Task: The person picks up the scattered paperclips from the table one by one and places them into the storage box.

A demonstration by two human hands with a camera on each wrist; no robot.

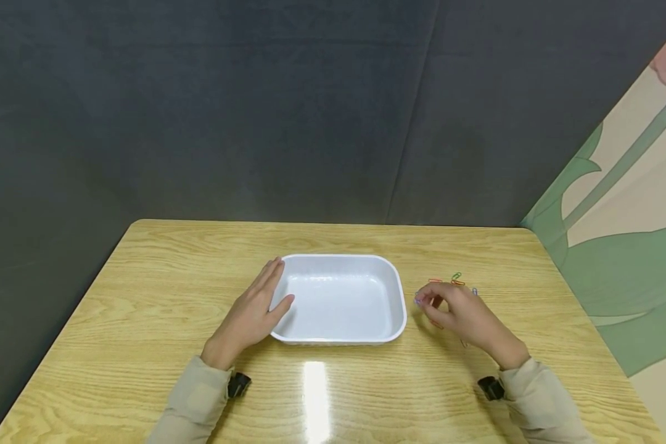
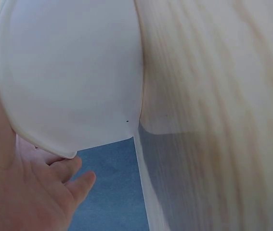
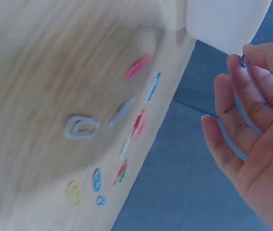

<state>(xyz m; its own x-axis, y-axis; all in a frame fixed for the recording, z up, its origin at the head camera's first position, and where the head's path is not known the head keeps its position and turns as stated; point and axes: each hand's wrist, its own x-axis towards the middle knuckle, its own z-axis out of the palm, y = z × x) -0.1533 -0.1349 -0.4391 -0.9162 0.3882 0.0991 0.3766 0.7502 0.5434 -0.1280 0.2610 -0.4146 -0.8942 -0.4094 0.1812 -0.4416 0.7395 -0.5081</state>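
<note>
My right hand (image 1: 468, 316) pinches a small blue paperclip (image 3: 243, 62) between thumb and index fingertip, its other fingers loosely bent. It is just right of a white rectangular tray (image 1: 338, 341), held above the table. More paperclips lie beneath and around it: a green paperclip (image 1: 457, 276), a pink paperclip (image 3: 137, 67), a grey paperclip (image 3: 82, 127), a yellow paperclip (image 3: 73, 192) and others. On the tray's left rim rests my left hand (image 1: 250, 314), fingers straight along the outer side and thumb over the inside. No paperclips show inside the tray.
The wooden table (image 1: 161, 277) runs back to a dark grey cloth (image 1: 244, 123). At the right is a wall panel (image 1: 638, 246) with a painted flower and leaves. A bright light reflection falls on the tabletop in front of the tray.
</note>
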